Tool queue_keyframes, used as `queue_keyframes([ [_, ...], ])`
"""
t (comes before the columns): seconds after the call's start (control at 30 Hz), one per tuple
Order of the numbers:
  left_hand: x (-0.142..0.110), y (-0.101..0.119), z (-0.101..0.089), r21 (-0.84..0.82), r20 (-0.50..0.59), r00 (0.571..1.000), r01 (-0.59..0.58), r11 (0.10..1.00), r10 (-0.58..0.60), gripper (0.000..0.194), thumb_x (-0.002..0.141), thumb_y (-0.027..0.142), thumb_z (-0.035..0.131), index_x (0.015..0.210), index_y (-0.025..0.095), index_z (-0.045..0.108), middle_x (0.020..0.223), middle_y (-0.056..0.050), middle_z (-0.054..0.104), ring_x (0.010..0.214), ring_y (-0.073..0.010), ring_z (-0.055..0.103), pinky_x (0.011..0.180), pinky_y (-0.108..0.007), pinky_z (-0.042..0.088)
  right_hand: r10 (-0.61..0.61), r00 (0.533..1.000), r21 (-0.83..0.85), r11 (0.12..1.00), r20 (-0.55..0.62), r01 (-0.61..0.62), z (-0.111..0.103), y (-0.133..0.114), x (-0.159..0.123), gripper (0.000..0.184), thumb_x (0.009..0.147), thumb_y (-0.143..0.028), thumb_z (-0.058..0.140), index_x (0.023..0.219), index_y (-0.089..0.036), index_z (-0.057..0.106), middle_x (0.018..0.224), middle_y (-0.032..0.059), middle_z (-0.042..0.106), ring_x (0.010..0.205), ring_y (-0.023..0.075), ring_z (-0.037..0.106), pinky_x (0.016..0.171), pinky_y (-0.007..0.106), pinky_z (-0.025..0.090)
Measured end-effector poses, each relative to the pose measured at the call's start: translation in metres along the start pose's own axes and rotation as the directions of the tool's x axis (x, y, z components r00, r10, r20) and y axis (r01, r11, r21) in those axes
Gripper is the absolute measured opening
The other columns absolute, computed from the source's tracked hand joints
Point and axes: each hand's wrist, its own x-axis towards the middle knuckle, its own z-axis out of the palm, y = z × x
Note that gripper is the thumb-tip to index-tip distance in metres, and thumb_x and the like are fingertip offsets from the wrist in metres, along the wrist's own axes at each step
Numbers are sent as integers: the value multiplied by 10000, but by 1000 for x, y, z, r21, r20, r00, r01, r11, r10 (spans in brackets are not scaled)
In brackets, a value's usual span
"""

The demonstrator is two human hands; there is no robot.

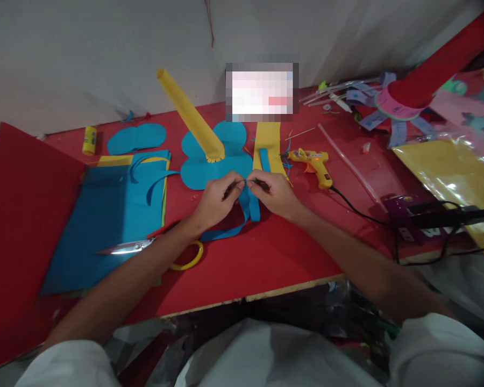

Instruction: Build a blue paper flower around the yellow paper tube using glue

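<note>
Behind the red bench [262, 266] rises a pale wall [105, 54]. Head view: left hand [221, 196] and right hand [276, 194] nearly meet, their fingers pinched together on the upper end of blue paper strips [255, 209], beside a blue flower shape [234, 166] bearing a yellow paper cone [191, 115].

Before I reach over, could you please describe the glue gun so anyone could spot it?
On the red table, look just beyond and right of the right hand. The glue gun there is the one yellow thing with a black cord.
</note>
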Motion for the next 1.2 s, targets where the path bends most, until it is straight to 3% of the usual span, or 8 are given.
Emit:
queue_keyframes([
  [0.23, 0, 3, -1, -85, -31, 999, 21, 996, -23, 365, 1068, 505, 500, 872, 208, 583, 631, 39, 549, 574, -123, 531, 581, -276, 395, 34, 997, 107, 994, -67, -27, 9, -4, 0, 235, 979, -375, 536, 835, -213, 624, 714, -13, 560, 643, 133, 445, 615, 284, 358],
  [0.47, -2, 2, -2, -103, -45, 998, 31, 994, -36, 365, 1070, 514, 496, 879, 214, 577, 624, 38, 519, 577, -127, 501, 565, -272, 383, 62, 990, 148, 988, -127, -43, 16, -10, -3, 218, 970, -362, 527, 827, -217, 607, 717, -13, 561, 637, 134, 442, 605, 287, 358],
  [0.63, -2, 2, 0, 7, -37, 999, -6, 1000, 7, 281, 1053, 387, 485, 856, 207, 572, 665, 27, 553, 602, -126, 515, 588, -271, 381, 50, 997, 77, 996, -65, -45, 11, -9, -4, 200, 971, -340, 506, 805, -231, 528, 653, -37, 461, 603, 130, 419, 585, 282, 330],
  [0.83, -2, 2, 0, 112, 17, 999, -29, 993, 28, 178, 966, 259, 499, 837, 199, 606, 670, 24, 608, 597, -123, 530, 609, -275, 373, -28, 999, -86, 996, 38, 32, -1, -6, -2, 157, 922, -269, 499, 772, -226, 518, 634, -42, 475, 569, 117, 409, 596, 292, 295],
  [1.0, -2, 1, 1, 64, -3, 1000, -1, 998, 1, 176, 926, 247, 513, 793, 190, 615, 635, 35, 564, 581, -114, 508, 591, -267, 353, -54, 998, -87, 995, 40, 58, -2, -7, -2, 122, 866, -235, 506, 745, -224, 505, 642, -42, 493, 562, 112, 396, 593, 290, 288],
  [1.2, -1, 3, -1, -49, 11, 999, 37, 998, -36, 196, 948, 281, 509, 809, 191, 615, 610, 44, 526, 573, -114, 464, 574, -268, 345, -64, 998, -68, 996, -29, 62, 3, -9, -4, 140, 894, -253, 506, 760, -220, 533, 663, -32, 522, 575, 114, 410, 600, 287, 318],
])
